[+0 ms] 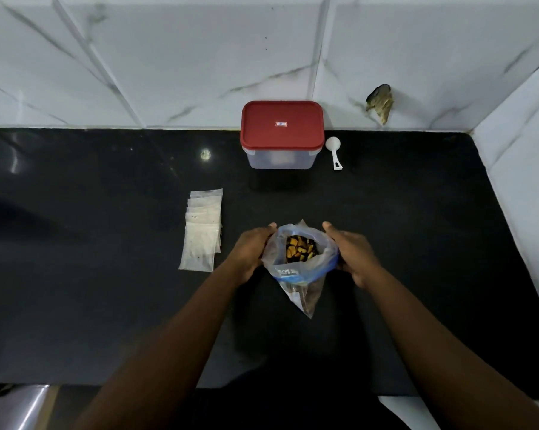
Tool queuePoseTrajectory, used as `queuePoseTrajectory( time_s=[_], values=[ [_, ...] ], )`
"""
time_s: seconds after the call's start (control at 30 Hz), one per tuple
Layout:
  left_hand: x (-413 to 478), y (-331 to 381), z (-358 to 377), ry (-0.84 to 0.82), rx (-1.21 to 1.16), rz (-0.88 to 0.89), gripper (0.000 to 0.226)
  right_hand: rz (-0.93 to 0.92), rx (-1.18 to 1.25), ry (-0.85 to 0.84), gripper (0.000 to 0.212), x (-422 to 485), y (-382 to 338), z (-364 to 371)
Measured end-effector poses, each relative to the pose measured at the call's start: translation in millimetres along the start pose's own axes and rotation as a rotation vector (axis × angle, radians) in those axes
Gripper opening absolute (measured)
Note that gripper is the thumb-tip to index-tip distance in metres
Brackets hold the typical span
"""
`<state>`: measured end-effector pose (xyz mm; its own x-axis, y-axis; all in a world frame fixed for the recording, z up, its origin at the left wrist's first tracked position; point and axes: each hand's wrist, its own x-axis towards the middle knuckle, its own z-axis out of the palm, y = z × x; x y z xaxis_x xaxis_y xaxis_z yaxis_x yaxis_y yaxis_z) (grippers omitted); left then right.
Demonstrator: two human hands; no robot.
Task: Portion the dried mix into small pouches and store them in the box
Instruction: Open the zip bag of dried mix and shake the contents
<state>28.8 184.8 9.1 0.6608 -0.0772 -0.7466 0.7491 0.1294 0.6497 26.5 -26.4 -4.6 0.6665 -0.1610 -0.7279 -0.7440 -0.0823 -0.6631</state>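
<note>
Here, low in the centre, the left hand [250, 249] and right hand [352, 252] clamp fingers on the zip bag [302, 271], spreading its mouth (dried mix [299, 251] exposed) for scooping; empty pouches [203, 228] wait left.

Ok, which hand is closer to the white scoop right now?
Right. The right hand holds the right side of the open bag, below the white scoop and slightly right of it. The left hand holds the bag's left side, farther across the counter.
</note>
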Motion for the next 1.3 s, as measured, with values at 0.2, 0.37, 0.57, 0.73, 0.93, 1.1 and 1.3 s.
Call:
queuePoseTrajectory(
  time_s=[0.2, 0.37, 0.57, 0.73, 0.93, 1.1, 1.3],
  values=[
    [-20, -23, -21, 0.08, 0.161, -0.061, 0.035, -0.048, -0.184, 0.079, 0.043, -39, 6, -14],
    [-33, -32, -19, 0.073, 0.12, -0.162, 0.037, 0.084, -0.03, 0.008, 0.036, -55, 8, -10],
    [-40, -36, -12, -0.105, -0.231, -0.248, 0.025, 0.182, 0.287, -0.126, 0.019, -63, 4, -7],
    [-42, -46, -8, -0.148, -0.569, -0.284, 0.025, 0.338, 0.576, -0.18, 0.021, -67, 7, -16],
    [-50, -46, 6, -0.108, -0.822, -0.201, 0.012, 0.439, 0.887, -0.162, 0.027, -67, 11, -13],
    [-49, -53, 27, -0.068, -1.009, -0.147, 0.022, 0.425, 0.986, -0.133, 0.031, -68, 9, 0],
    [-45, -57, 29, 0.033, -0.789, -0.157, 0.024, 0.297, 0.77, -0.023, 0.037, -60, 11, 8]
  ],
)
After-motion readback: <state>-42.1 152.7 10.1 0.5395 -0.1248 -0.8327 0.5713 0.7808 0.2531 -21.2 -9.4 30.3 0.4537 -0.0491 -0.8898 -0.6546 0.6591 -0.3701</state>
